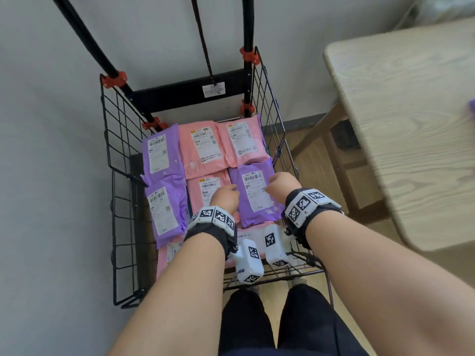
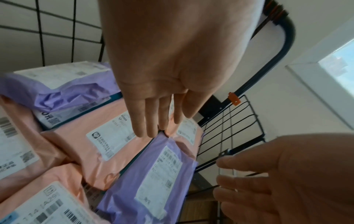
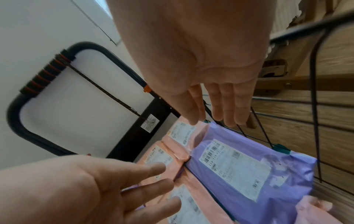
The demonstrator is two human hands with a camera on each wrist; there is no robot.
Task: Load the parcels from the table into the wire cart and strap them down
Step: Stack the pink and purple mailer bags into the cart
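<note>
With your left hand [image 1: 224,199] and right hand [image 1: 282,185] both empty, fingers straight, above the purple parcel [image 1: 257,194] lying in the wire cart [image 1: 120,140], expect soft, slippery, light poly film and grip its edges.

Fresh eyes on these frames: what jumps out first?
The pink and purple parcels filling the black wire cart, labels up, side by side. Next, both hands over the near right of the load: the left hand and right hand flank one purple parcel, fingers straight, no grip on it. A dark strap hangs from the cart's handle, not over the load.
</note>
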